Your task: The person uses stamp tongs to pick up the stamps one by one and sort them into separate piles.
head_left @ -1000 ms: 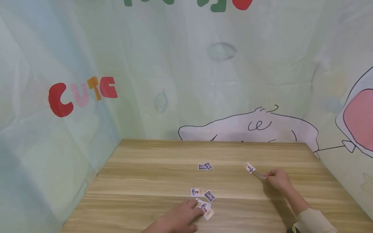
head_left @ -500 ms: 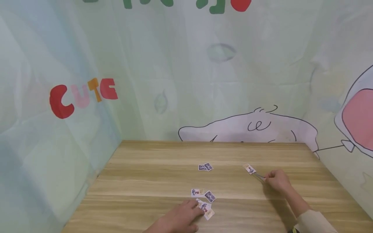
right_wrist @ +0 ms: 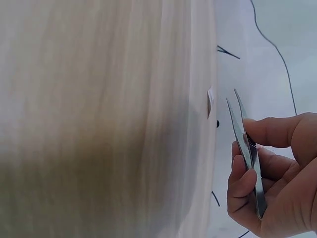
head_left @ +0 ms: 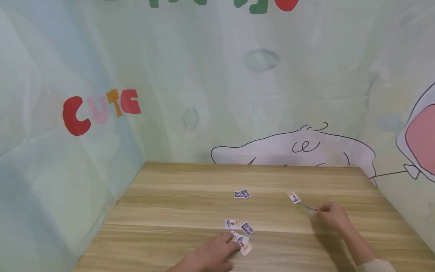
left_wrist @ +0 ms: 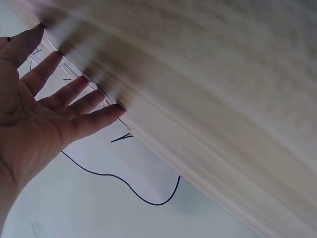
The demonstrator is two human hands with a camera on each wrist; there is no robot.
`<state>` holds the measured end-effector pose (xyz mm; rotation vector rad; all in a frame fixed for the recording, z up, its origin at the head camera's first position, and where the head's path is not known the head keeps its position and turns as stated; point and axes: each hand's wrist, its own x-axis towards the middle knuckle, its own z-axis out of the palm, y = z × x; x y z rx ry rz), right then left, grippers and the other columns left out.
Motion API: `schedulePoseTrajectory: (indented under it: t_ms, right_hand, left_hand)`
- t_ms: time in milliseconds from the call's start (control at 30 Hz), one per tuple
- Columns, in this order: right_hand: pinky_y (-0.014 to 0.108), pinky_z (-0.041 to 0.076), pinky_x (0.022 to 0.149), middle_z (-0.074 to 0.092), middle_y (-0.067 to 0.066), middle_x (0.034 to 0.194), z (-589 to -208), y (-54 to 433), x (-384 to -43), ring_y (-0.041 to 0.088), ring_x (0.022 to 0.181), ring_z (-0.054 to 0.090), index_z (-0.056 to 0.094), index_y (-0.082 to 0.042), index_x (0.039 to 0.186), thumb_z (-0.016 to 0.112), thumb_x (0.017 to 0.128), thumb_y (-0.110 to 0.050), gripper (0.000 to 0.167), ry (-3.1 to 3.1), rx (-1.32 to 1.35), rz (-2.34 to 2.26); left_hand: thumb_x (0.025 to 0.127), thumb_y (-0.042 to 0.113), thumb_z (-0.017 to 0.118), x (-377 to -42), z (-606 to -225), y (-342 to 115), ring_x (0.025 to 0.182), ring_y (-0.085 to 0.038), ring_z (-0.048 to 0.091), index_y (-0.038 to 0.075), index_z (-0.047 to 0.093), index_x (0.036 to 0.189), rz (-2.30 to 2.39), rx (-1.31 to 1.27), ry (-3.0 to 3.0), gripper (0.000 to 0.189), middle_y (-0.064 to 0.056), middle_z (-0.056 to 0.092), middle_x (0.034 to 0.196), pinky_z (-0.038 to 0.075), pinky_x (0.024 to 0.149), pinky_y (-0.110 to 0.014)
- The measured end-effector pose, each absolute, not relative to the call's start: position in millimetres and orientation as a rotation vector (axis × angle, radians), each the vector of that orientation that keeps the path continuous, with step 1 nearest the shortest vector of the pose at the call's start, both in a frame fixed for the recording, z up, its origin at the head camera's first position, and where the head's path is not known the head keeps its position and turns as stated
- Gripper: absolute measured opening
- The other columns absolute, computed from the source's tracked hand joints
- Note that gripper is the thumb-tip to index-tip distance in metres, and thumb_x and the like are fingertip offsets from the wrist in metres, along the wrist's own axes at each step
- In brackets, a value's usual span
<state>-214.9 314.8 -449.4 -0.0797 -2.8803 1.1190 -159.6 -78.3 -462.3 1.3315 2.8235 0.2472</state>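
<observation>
My right hand (head_left: 332, 215) holds a pair of metal tweezers (right_wrist: 246, 158) between thumb and fingers; their tips stand slightly apart with nothing between them. Just beyond the tips, a small stamp-like picture card (head_left: 293, 197) lies on the table. My left hand (head_left: 215, 252) rests its fingertips on the table, fingers extended, touching or partly covering a loose pile of similar cards (head_left: 245, 248). Above that pile lie a coloured card (head_left: 232, 223) and a dark one (head_left: 247, 228). Farther back, two dark cards (head_left: 242, 193) overlap.
The wooden table (head_left: 176, 211) ends at a printed fabric backdrop (head_left: 204, 75), which stands behind it and along both sides. Wood surface shows between the card groups.
My right hand has drawn back slightly to the right and nearer to me, so the tweezers' tips have come away from the single card. My left hand and the other cards stay put.
</observation>
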Motion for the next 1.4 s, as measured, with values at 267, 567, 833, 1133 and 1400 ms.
schedulePoseTrajectory:
  t_ms: [267,567,833,1133,1400]
  right_hand:
    - [0.033,0.045,0.064,0.064,0.009,0.077,-447,304,-204,0.020,0.072,0.054,0.066,0.007,0.083,0.066,0.078,-0.002,0.011,-2.847,-0.035,1.179]
    - [0.034,0.047,0.064,0.064,0.006,0.080,-440,283,-191,0.020,0.074,0.055,0.066,0.005,0.088,0.067,0.079,-0.004,0.013,-2.859,-0.028,1.333]
    - [0.036,0.048,0.068,0.065,0.006,0.083,-439,274,-183,0.020,0.077,0.056,0.066,0.003,0.090,0.069,0.078,-0.006,0.016,-2.875,-0.005,1.382]
    - [0.034,0.047,0.068,0.064,0.005,0.078,-442,264,-176,0.019,0.074,0.057,0.067,0.004,0.087,0.069,0.076,-0.003,0.013,-2.887,0.083,1.414]
    - [0.029,0.046,0.064,0.064,0.005,0.077,-447,256,-172,0.019,0.071,0.056,0.067,0.004,0.085,0.071,0.075,-0.004,0.014,-2.877,0.270,1.468]
  left_hand:
    - [0.074,0.032,0.072,-159,-462,-78,0.100,-0.014,0.050,0.016,0.061,0.118,0.243,1.351,2.827,0.047,0.002,0.051,0.109,0.048,0.079,-0.031]
    - [0.075,0.034,0.071,-157,-464,-78,0.115,-0.024,0.046,0.017,0.060,0.121,0.272,1.254,2.820,0.050,-0.007,0.047,0.125,0.047,0.085,-0.043]
    - [0.074,0.030,0.070,-155,-464,-78,0.118,-0.028,0.043,0.017,0.061,0.120,0.320,1.260,2.837,0.048,-0.013,0.044,0.130,0.046,0.085,-0.047]
    - [0.074,0.030,0.070,-156,-464,-78,0.116,-0.026,0.043,0.018,0.061,0.119,0.327,1.247,2.823,0.048,-0.011,0.045,0.128,0.045,0.088,-0.046]
    - [0.077,0.035,0.069,-155,-461,-76,0.118,-0.032,0.043,0.017,0.057,0.124,0.284,1.193,2.811,0.052,-0.010,0.045,0.129,0.044,0.088,-0.051]
